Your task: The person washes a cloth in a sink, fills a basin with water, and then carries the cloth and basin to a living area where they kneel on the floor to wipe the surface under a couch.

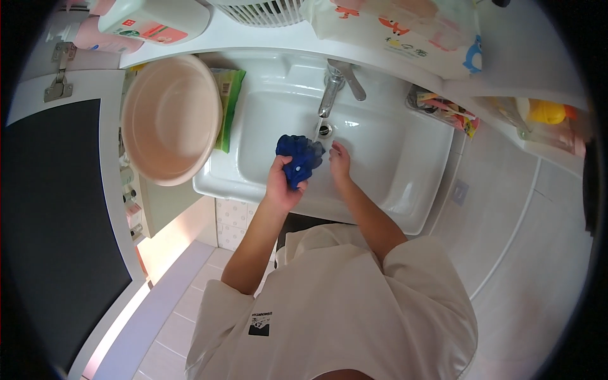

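Fingers: left hand [284,189] grasping the blue bundle [297,159], thumb against its left side, other fingers partly hidden by it; right hand [341,166] released — fingers loosely curled, nothing visible in them, tips just beside the bundle's right edge. Bundle at frame centre, crumpled, held over the sink [373,190], below and left of the drain [325,130].

Surroundings, left to right. Far left: door [57,221] with a dark panel, metal hinge near its top. Upper left: bottles [152,24] on the shelf [247,39]; below them the basin [170,123], pale pink, overlapping the sink's left edge. Green packet [233,114] just right of it, partly covered. Top centre: white basket [263,11], cut off by the frame; lower, the tap [329,98], spout toward the drain. Top, right of centre: printed bag [373,35]. Upper right: clear tray [413,100] of small items at the sink's corner — contents too small to identify.
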Demonstrator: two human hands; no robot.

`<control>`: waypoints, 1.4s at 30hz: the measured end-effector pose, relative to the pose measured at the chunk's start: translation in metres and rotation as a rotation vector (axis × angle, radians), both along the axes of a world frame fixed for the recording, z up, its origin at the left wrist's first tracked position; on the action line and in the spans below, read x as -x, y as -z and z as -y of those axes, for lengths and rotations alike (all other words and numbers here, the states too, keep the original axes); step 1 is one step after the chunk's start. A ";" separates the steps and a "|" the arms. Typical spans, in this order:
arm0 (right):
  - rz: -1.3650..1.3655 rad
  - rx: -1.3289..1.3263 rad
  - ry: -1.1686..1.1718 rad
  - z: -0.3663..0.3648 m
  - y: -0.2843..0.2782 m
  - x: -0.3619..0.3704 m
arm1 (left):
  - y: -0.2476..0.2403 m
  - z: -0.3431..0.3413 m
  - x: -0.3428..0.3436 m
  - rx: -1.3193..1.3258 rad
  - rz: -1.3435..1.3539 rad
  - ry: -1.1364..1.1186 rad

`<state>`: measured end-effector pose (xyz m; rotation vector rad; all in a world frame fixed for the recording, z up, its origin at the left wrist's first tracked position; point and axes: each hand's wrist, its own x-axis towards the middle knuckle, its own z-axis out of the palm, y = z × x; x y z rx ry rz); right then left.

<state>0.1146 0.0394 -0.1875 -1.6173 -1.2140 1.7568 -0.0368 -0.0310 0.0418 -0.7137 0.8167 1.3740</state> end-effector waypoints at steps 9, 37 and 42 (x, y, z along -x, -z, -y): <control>0.544 -0.436 -0.077 -0.028 -0.007 0.011 | -0.004 -0.003 0.002 0.013 -0.053 0.011; -0.417 0.337 0.100 -0.020 -0.024 0.014 | 0.008 -0.023 -0.001 -0.060 -0.210 0.151; -0.871 0.803 0.200 -0.032 -0.121 0.052 | 0.030 -0.029 -0.007 0.036 -0.677 0.249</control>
